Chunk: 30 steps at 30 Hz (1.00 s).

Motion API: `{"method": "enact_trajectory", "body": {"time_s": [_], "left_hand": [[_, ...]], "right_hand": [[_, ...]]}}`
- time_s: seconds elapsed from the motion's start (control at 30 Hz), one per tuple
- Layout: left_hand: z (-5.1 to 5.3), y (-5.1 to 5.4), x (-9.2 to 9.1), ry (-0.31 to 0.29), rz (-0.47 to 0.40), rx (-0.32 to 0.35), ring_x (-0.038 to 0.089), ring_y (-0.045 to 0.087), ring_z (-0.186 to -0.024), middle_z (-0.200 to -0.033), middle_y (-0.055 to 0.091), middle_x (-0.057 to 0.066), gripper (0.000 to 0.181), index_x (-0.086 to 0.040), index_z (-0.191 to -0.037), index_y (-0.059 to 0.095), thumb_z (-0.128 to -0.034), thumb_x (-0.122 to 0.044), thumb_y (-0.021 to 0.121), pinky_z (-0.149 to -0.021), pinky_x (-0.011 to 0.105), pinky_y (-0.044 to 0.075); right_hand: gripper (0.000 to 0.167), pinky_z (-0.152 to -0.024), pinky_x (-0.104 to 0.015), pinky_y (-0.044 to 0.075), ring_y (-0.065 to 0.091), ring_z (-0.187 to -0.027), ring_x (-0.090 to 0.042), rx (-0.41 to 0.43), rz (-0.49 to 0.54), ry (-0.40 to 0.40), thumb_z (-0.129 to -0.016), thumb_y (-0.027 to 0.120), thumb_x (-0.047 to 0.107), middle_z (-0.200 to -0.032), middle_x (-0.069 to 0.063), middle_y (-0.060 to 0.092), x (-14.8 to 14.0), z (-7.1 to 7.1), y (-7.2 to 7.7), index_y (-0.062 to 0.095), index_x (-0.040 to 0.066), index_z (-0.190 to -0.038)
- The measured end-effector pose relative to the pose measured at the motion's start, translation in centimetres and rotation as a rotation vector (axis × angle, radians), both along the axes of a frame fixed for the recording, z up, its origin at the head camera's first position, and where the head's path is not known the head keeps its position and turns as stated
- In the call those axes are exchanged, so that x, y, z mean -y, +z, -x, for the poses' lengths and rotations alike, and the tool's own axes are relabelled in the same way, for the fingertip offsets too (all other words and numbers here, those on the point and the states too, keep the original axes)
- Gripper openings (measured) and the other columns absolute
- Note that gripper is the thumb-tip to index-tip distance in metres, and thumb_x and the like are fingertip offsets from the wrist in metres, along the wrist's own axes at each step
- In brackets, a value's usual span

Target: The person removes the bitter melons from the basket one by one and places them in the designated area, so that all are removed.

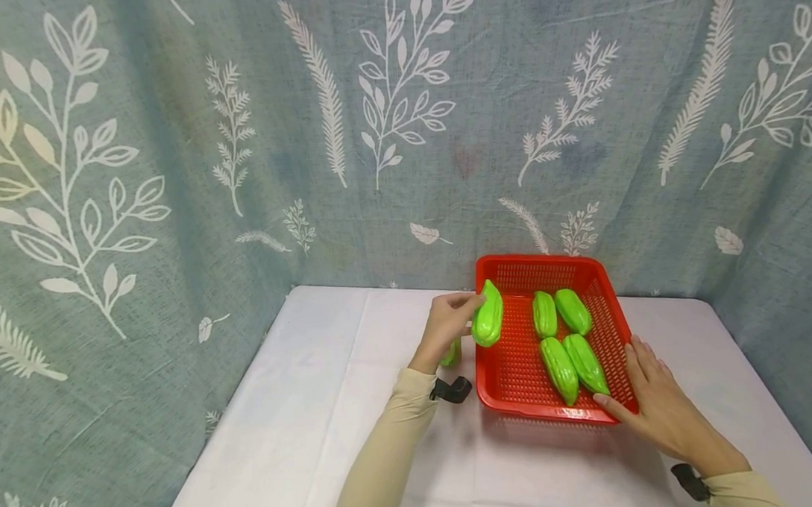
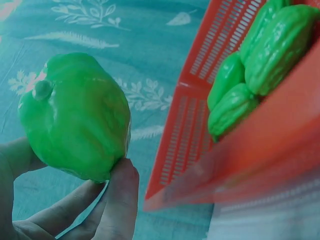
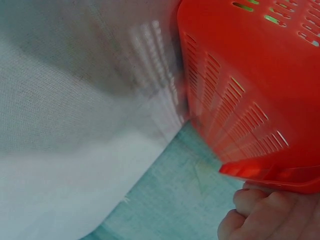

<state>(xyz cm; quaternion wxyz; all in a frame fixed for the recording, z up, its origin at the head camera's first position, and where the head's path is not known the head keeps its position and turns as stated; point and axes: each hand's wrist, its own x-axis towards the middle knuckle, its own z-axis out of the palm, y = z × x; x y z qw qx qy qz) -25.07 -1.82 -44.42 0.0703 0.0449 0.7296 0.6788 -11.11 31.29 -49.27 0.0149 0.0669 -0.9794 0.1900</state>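
My left hand (image 1: 444, 328) holds up a glossy, bright green, ridged vegetable (image 1: 488, 315), its kind unclear, pinched between thumb and fingers by the left rim of a red plastic basket (image 1: 487, 377). The left wrist view shows a rounded nub at one end of this vegetable (image 2: 75, 115). My right hand (image 1: 666, 405) grips the basket's near right corner, thumb over the rim and fingers along the outer right side. Several similar green vegetables (image 1: 544, 314) lie inside the basket, toward its right. Another green vegetable (image 1: 453, 353) is on the table, mostly hidden beneath my left hand.
A white cloth covers the table (image 1: 331, 405), with its left edge and right edge in view. A blue-green curtain (image 1: 445, 222) printed with white leaves hangs behind and at both sides, close behind the basket.
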Motion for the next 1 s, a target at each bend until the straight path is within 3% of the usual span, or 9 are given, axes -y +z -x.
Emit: {"method": "enact_trajectory", "body": {"time_s": [0.13,0.4,0.6,0.73,1.0], "left_hand": [[-0.1,-0.2,0.7,0.025,-0.015,0.0,0.021,0.071,-0.099,-0.119,0.074,0.015,0.041,-0.005,-0.122,0.075,-0.0957,-0.036,0.072,-0.082,0.039,0.065],[-0.3,-0.5,1.3,0.095,0.056,-0.04,0.017,0.07,-0.097,-0.114,0.077,0.014,0.038,-0.005,-0.117,0.077,-0.0954,-0.035,0.072,-0.081,0.029,0.06],[0.2,-1.0,2.3,0.145,0.033,-0.084,0.013,0.069,-0.089,-0.111,0.078,0.016,0.037,-0.001,-0.114,0.078,-0.095,-0.032,0.073,-0.076,0.027,0.061],[0.3,-1.0,3.0,0.165,0.015,-0.076,0.011,0.069,-0.085,-0.11,0.078,0.016,0.035,-0.002,-0.113,0.078,-0.0954,-0.031,0.073,-0.069,0.025,0.061],[0.8,-1.1,4.3,0.19,0.031,-0.084,0.013,0.07,-0.088,-0.112,0.078,0.016,0.033,-0.003,-0.113,0.078,-0.0953,-0.03,0.072,-0.071,0.026,0.061]], "right_hand": [[0.11,-0.12,-0.076,0.014,0.005,-0.156,-0.055,0.005,0.006,0.003,-0.098,0.056,0.062,-0.168,-0.037,0.002,0.0,-0.1,0.0,0.002,-0.01,-0.161],[0.11,-0.12,-0.076,0.013,0.003,-0.156,-0.055,0.02,0.004,0.0,-0.098,0.055,0.063,-0.169,-0.035,-0.002,-0.1,-0.1,0.0,-0.001,-0.007,-0.162],[0.111,-0.121,-0.076,0.012,0.005,-0.155,-0.056,0.014,-0.003,0.009,-0.098,0.056,0.062,-0.168,-0.037,0.0,-0.2,-0.1,0.1,-0.001,-0.008,-0.162],[0.112,-0.122,-0.076,0.011,0.006,-0.155,-0.057,0.01,-0.008,0.013,-0.098,0.057,0.062,-0.167,-0.039,0.002,-0.2,0.1,0.0,-0.001,-0.009,-0.161],[0.111,-0.12,-0.077,0.014,0.005,-0.155,-0.056,0.014,-0.002,0.012,-0.098,0.056,0.063,-0.168,-0.038,0.0,-0.1,0.1,0.1,0.0,-0.01,-0.161]]}}
